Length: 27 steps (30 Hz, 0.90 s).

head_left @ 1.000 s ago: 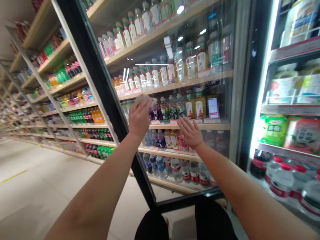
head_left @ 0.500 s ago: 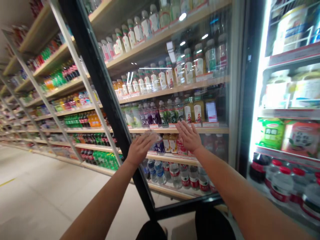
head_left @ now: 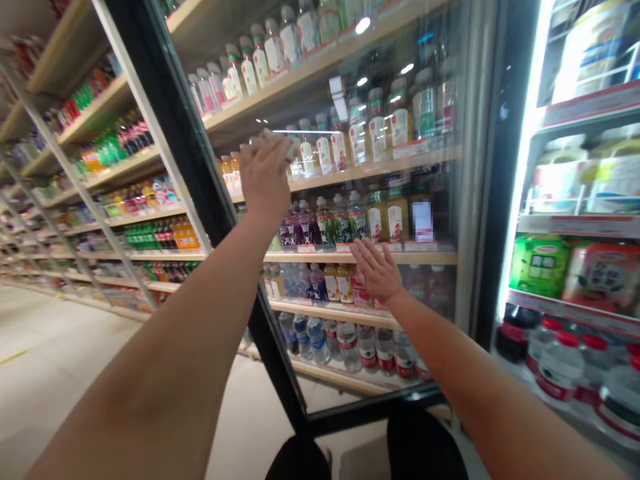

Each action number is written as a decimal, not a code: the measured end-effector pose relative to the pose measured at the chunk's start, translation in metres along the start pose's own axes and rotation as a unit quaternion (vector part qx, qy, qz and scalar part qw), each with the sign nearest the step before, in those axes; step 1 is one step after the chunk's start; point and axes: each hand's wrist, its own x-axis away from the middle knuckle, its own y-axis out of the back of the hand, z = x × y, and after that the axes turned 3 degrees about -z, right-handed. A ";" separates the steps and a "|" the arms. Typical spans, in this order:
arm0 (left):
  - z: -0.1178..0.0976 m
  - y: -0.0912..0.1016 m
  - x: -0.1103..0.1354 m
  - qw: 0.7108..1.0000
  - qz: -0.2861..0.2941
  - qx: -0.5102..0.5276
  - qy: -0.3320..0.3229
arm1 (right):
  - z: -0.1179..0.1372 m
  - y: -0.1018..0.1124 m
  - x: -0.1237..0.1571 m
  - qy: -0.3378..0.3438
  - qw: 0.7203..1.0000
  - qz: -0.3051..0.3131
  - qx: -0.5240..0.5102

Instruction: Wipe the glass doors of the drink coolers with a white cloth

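Note:
My left hand is raised against the upper left part of a glass door, with a pale, crumpled cloth under its fingers. The cloth is blurred and mostly covered by the hand. Lower and to the right, my right hand lies flat on the pane, fingers stretched out, holding nothing. The door has a black frame and stands swung open, tilted in my view. Through its glass I see rows of drink bottles, and bright light reflections lie on it.
To the right is a lit fridge with bagged goods and red-capped bottles on its shelves. Long drink shelves run off to the left above a pale floor. My dark-clothed knees are just below the door.
My left hand has moved up and slightly left across the glass with the cloth, from about the right hand's height. My right hand has stayed in place.

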 end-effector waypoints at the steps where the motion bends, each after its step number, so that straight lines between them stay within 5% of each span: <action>1: -0.010 -0.001 0.008 1.000 0.005 0.005 -0.024 | 0.000 0.000 0.000 -0.001 1.000 0.002 -0.004; 4: -0.039 0.000 0.049 0.997 0.022 0.012 -0.075 | -0.001 0.001 0.001 -0.001 1.000 -0.001 -0.018; 8: -0.063 0.009 0.135 0.990 0.065 0.021 -0.122 | -0.001 0.002 0.000 0.002 1.000 -0.008 -0.019; 12: -0.065 0.025 0.216 0.971 0.127 0.033 -0.200 | 0.000 0.003 -0.001 0.016 0.999 -0.035 0.001; 15: -0.055 0.038 0.237 0.941 0.182 0.020 -0.285 | 0.001 0.005 -0.002 0.022 0.998 -0.050 0.008; 18: -0.039 0.047 0.212 0.909 0.201 0.015 -0.364 | 0.001 0.004 -0.002 0.023 0.998 -0.049 0.007; 20: -0.028 0.049 0.177 0.913 0.177 -0.002 -0.368 | 0.000 0.003 -0.001 0.022 0.999 -0.045 0.006; 27: 0.009 0.050 0.041 0.984 0.072 -0.069 -0.149 | -0.001 0.003 0.000 0.021 0.999 -0.045 0.007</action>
